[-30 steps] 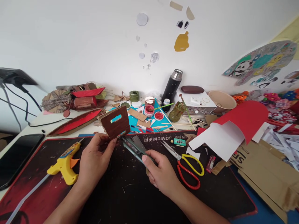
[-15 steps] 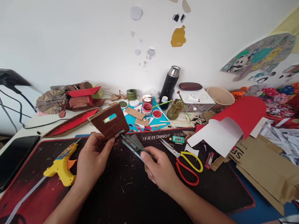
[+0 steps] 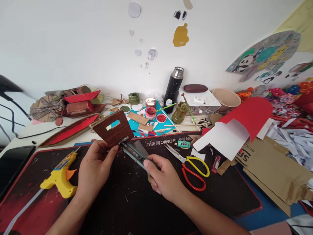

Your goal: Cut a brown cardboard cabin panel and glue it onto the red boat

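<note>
My left hand (image 3: 96,164) pinches the lower edge of a dark brown cardboard piece (image 3: 117,133), which is tilted up above the black mat. A rectangular opening pierces the piece, and a smaller one sits near its bottom edge. My right hand (image 3: 165,178) is wrapped round a dark green utility knife (image 3: 134,155). The knife's tip meets the lower edge of the brown piece, close to my left thumb; the blade itself is too small to make out.
A yellow glue gun (image 3: 60,176) lies left, scissors (image 3: 193,166) with yellow and red handles right. Behind are paint pots (image 3: 151,113), a black thermos (image 3: 173,85) and a red-lined cardboard boat (image 3: 70,130). Red curved paper (image 3: 251,114) and cardboard (image 3: 271,169) stand further right.
The whole view has shifted slightly, so most things appear a little further left. Both hands keep their holds, and the knife tip remains at the brown piece's lower edge.
</note>
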A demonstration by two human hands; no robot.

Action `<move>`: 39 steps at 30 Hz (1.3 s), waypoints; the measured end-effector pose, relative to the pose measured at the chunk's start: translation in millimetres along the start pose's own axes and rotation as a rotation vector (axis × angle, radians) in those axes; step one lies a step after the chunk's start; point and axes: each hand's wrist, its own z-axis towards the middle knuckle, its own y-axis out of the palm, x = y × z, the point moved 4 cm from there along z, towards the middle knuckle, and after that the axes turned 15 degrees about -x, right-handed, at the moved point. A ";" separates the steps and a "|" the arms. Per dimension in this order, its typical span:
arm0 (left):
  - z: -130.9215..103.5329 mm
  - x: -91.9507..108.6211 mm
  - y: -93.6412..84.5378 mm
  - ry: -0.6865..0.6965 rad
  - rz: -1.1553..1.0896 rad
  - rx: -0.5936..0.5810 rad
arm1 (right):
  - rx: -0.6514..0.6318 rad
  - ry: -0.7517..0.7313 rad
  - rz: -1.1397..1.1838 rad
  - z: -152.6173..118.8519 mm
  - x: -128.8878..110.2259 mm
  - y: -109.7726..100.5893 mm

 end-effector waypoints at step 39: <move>-0.5 4.9 -4.6 0.008 -0.044 0.028 | 0.101 -0.047 -0.276 -1.3 10.9 -16.2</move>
